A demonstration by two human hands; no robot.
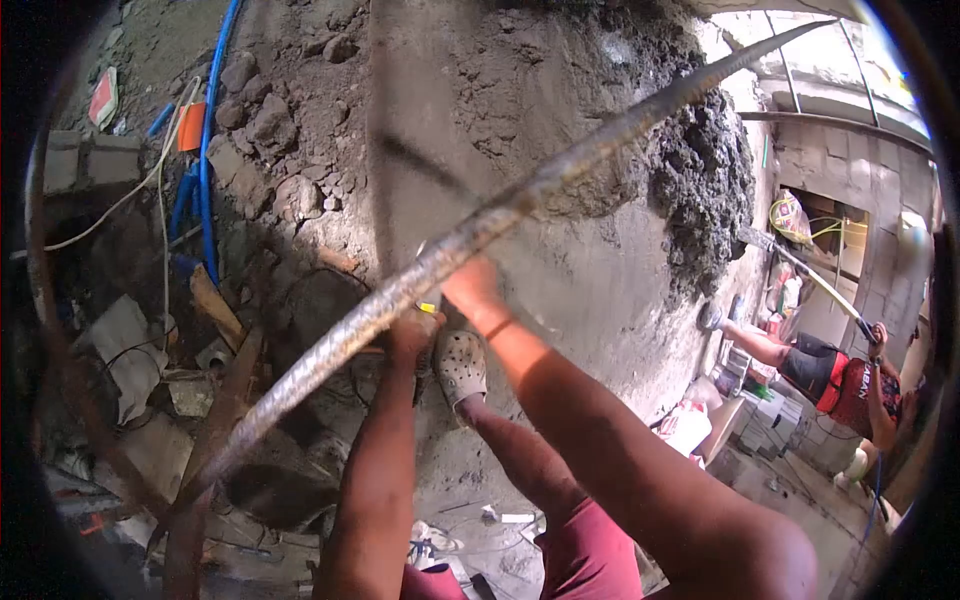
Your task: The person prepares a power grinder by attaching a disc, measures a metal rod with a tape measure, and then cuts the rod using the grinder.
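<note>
My left hand (416, 328) is closed low in front of me, just left of my grey clog. A small bright yellow piece (428, 308) shows at its fingers; the rest of what it grips cannot be made out. Close by, up and to the right, my right hand (472, 282) looks closed against the grey concrete surface (560, 290), its fingers partly hidden. A ribbed steel bar (520, 195) runs diagonally across the view, close to the camera, and covers part of both hands' surroundings. The clog (461, 366) is right beside my hands.
Wet dark mortar (700, 175) is heaped at the upper right. Rubble (270, 120) and a blue hose (207, 150) lie at the upper left, with wood scraps (215, 305) below. At the right, a co-worker (850, 390) holds a long-handled shovel (820, 285).
</note>
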